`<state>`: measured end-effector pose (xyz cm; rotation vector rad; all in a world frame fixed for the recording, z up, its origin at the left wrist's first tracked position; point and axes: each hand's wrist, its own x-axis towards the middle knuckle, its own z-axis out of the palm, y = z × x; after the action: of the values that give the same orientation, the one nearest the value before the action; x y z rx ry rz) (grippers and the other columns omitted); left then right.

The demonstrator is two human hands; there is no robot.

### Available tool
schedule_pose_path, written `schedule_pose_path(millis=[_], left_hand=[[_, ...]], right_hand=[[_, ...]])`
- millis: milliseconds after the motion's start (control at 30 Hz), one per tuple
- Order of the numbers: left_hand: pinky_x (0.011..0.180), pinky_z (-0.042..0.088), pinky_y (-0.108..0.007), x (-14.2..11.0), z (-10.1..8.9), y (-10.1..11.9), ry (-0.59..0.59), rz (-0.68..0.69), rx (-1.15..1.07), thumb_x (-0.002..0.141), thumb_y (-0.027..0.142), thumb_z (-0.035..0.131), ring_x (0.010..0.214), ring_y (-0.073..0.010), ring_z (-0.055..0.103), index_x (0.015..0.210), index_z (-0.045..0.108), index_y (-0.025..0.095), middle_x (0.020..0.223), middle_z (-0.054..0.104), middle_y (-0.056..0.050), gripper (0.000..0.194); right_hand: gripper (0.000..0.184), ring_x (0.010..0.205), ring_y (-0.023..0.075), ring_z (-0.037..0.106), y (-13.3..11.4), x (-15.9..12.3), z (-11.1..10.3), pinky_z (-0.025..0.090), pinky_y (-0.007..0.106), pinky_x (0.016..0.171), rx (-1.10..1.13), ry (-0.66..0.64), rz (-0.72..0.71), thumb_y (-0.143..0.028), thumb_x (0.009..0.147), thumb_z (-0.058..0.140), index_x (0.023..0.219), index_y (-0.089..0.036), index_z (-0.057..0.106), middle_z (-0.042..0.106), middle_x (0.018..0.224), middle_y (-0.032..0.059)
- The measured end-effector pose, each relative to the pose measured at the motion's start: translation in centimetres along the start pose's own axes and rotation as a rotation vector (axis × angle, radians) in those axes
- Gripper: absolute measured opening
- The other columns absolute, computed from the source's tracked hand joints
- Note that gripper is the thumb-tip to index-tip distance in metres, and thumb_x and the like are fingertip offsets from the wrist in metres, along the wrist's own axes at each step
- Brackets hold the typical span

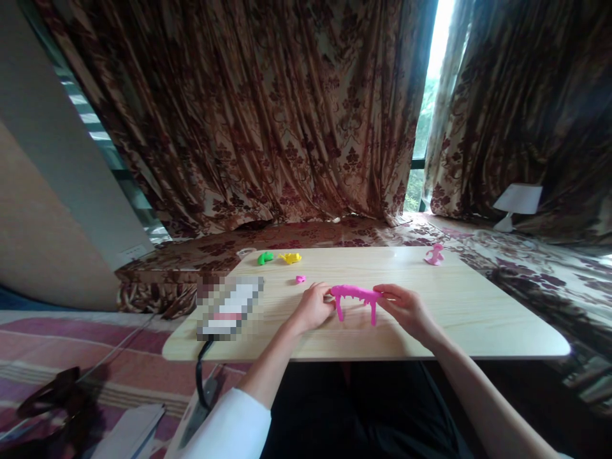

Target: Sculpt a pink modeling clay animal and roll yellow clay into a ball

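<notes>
Pink clay-like piece is at lower centre of frame, over the desk. Left hand and right hand: fingers nearly closed, pinching one end each. Probably light, soft, bend-prone; hold by ends, spare thin legs.

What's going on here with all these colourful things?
Someone's left hand and right hand hold opposite ends of a bright pink, clay-like bar with prongs pointing down, at a pale wood-grain table. Farther back on it sit a curved green lump, a knobbly yellow lump and a small pink lump. A paler pink figure stands off to the right.
</notes>
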<state>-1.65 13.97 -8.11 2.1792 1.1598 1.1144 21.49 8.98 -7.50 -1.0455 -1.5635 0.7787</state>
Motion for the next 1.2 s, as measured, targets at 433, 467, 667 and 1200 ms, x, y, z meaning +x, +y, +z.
schedule_pose_path(millis=[433,467,667,1200], left_hand=[[0.078,0.048,-0.029,-3.4,-0.9,1.3,0.168,-0.151,-0.071,0.084,0.034,0.048,0.085,-0.0192,0.065,0.094,0.068,0.020,0.092,0.071,-0.005,0.026],[0.076,0.048,-0.028,-3.6,-0.7,1.5,0.176,-0.167,-0.087,0.084,0.036,0.047,0.083,-0.0192,0.066,0.097,0.067,0.020,0.089,0.072,-0.005,0.028],[0.072,0.049,-0.028,-3.7,0.5,2.2,0.221,-0.250,-0.169,0.078,0.041,0.057,0.076,-0.0197,0.067,0.112,0.059,0.018,0.078,0.072,-0.006,0.042],[0.062,0.051,-0.025,-2.4,1.0,2.5,0.154,-0.271,-0.449,0.074,0.026,0.059,0.068,-0.0180,0.068,0.098,0.063,0.014,0.075,0.072,-0.005,0.027]], right_hand=[[0.034,0.092,0.0236,0.064,0.0,-0.2,0.0,0.053,0.037,0.080,-0.028,-0.001,-0.018,-0.035,0.078,0.063,0.106,-0.016,0.061,0.067,0.104,0.0105],[0.033,0.093,0.0238,0.064,0.0,-0.2,0.0,0.053,0.037,0.079,-0.031,-0.005,-0.016,-0.036,0.078,0.063,0.105,-0.016,0.061,0.067,0.104,0.0106],[0.032,0.091,0.0235,0.064,0.0,0.0,0.0,0.053,0.036,0.079,-0.043,-0.037,0.007,-0.040,0.082,0.058,0.103,-0.016,0.064,0.069,0.101,0.0095],[0.020,0.091,0.0227,0.062,2.3,2.9,0.2,0.048,0.036,0.083,-0.324,-0.180,-0.131,-0.016,0.069,0.061,0.086,-0.021,0.071,0.071,0.089,0.0043]])
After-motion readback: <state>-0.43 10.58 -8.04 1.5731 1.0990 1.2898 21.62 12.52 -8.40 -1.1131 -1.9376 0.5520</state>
